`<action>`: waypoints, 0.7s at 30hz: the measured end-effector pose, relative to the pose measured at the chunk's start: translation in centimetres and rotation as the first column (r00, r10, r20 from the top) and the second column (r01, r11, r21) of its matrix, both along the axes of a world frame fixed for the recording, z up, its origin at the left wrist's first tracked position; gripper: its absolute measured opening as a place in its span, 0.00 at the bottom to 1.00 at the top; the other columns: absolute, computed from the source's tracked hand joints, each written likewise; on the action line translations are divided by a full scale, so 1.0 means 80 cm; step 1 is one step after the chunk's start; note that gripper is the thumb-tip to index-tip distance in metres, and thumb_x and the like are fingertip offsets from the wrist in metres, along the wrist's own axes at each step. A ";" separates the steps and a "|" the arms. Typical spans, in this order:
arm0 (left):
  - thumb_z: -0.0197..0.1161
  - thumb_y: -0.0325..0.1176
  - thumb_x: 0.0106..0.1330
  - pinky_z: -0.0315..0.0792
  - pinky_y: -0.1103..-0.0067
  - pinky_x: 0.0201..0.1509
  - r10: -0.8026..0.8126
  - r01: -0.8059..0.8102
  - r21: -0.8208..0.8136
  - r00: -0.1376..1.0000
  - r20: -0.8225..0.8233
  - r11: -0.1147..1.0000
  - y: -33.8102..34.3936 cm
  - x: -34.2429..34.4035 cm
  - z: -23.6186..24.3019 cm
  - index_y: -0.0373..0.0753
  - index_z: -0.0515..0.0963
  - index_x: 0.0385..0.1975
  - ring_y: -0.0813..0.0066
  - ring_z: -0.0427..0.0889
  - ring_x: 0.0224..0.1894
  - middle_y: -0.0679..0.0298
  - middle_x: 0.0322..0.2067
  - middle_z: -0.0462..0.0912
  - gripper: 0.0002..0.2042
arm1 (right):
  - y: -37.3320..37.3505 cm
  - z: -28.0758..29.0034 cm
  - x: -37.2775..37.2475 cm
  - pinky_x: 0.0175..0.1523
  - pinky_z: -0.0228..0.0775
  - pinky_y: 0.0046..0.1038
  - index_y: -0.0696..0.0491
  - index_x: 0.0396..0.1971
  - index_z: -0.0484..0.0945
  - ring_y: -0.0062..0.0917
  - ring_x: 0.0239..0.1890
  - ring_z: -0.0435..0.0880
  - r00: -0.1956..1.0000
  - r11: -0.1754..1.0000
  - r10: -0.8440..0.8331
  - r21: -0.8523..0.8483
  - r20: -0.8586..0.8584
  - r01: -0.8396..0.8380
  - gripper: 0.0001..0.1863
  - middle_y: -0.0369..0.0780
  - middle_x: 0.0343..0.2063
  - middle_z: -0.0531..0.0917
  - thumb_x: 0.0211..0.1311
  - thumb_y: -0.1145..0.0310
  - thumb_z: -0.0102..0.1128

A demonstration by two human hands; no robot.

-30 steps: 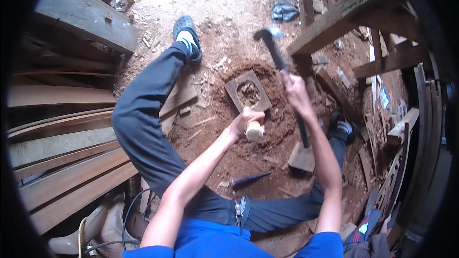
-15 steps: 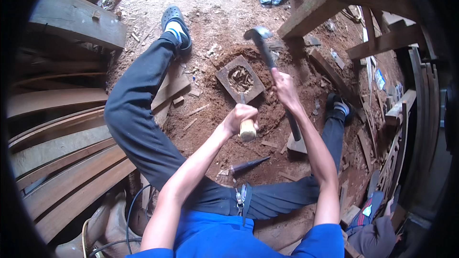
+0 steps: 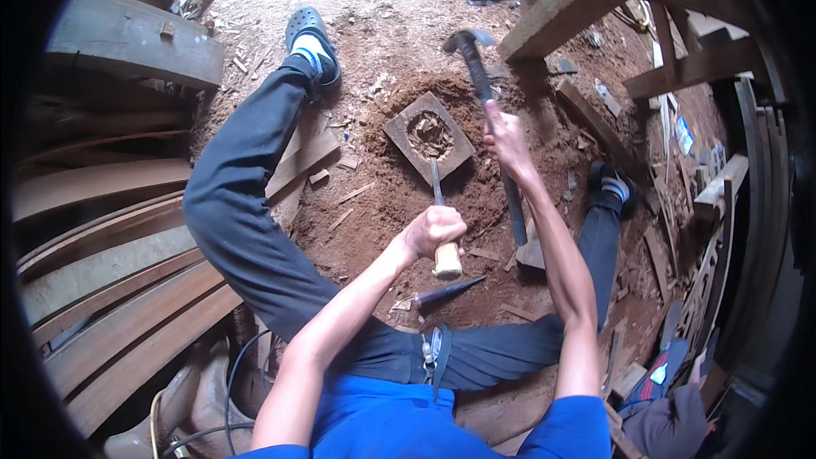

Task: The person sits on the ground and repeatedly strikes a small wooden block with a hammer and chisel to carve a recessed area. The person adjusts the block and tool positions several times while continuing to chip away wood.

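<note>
My left hand (image 3: 436,232) is wrapped round the wooden handle of a chisel (image 3: 437,183). The chisel's blade points away from me, its tip at the near rim of a rough hollow cut in a square wooden block (image 3: 455,161). Wood chips (image 3: 427,132) lie inside the hollow. My right hand (image 3: 507,143) grips a claw hammer (image 3: 478,72) partway along its dark handle, with the head raised beyond the hand, right of the block. Between my legs on the ground lies a dark pointed tool (image 3: 450,291).
Sawdust and scraps cover the ground round the block. Stacked boards (image 3: 127,323) line the left side. A timber frame (image 3: 586,4) leans in at the upper right, with upright planks (image 3: 765,195) at far right. Another person's sleeve (image 3: 671,425) shows at the lower right.
My left hand has drawn back toward me with the chisel, so more of the blade shows. The hammer and my right hand have shifted slightly, the hammer head moving a little right and up.
</note>
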State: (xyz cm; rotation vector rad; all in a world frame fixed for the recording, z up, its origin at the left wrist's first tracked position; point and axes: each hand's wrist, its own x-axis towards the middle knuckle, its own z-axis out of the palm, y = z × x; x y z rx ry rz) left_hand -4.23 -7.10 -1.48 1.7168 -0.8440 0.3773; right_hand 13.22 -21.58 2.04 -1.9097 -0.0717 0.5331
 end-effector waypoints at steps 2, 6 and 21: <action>0.70 0.34 0.44 0.66 0.69 0.22 0.010 -0.010 -0.029 1.000 0.001 1.000 -0.001 -0.006 -0.003 0.40 0.64 0.14 0.65 0.72 0.18 0.64 0.14 0.67 0.17 | -0.008 0.030 -0.002 0.12 0.48 0.15 0.47 0.17 0.65 0.09 0.08 0.60 0.995 0.990 0.069 0.118 0.076 -0.077 0.33 0.26 0.09 0.63 0.65 0.32 0.41; 0.69 0.32 0.39 0.65 0.70 0.22 0.025 -0.025 -0.020 1.000 0.005 0.999 -0.002 -0.005 -0.005 0.40 0.64 0.14 0.66 0.71 0.19 0.65 0.14 0.66 0.16 | 0.010 -0.009 -0.013 0.14 0.55 0.25 0.47 0.13 0.62 0.13 0.10 0.60 0.907 0.987 0.106 0.069 0.408 -0.146 0.35 0.29 0.09 0.64 0.64 0.30 0.36; 0.63 0.32 0.43 0.68 0.75 0.33 -0.210 0.100 0.424 0.952 0.221 0.900 -0.017 -0.040 -0.056 0.42 0.71 0.23 0.72 0.73 0.26 0.70 0.19 0.68 0.09 | 0.027 -0.009 0.008 0.19 0.56 0.30 0.47 0.11 0.63 0.17 0.13 0.64 0.975 0.988 0.130 -0.107 0.183 -0.111 0.34 0.29 0.09 0.66 0.69 0.34 0.36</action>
